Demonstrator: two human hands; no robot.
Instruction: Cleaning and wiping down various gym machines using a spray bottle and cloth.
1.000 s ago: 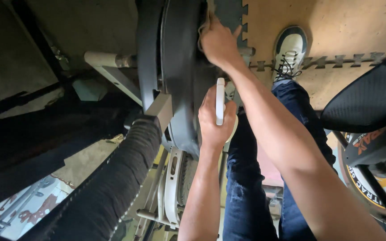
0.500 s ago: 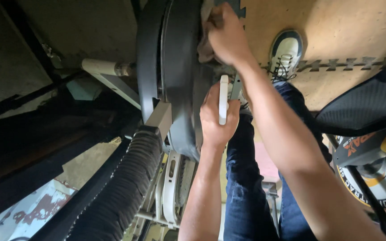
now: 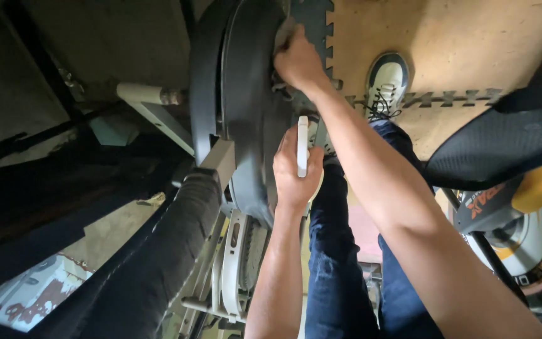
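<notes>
White phone (image 3: 302, 145) edge-on in left hand (image 3: 293, 172), fingers (image 3: 281, 164) wrapped behind

Large wheel housing (image 3: 246, 107) at centre. Right hand (image 3: 299, 63) on its far right side; left hand (image 3: 293, 172), nearer, grips a flat bar (image 3: 302, 145) beside it. Shoe (image 3: 387, 81) right of housing; saddle (image 3: 503, 147) far right; ribbed hose (image 3: 158, 251) near left.

The right hand's (image 3: 299, 63) fingertips hide behind the dark wheel (image 3: 249, 107), maybe pinching a cloth. The seat (image 3: 503, 144) and both arms run off the edge.
</notes>
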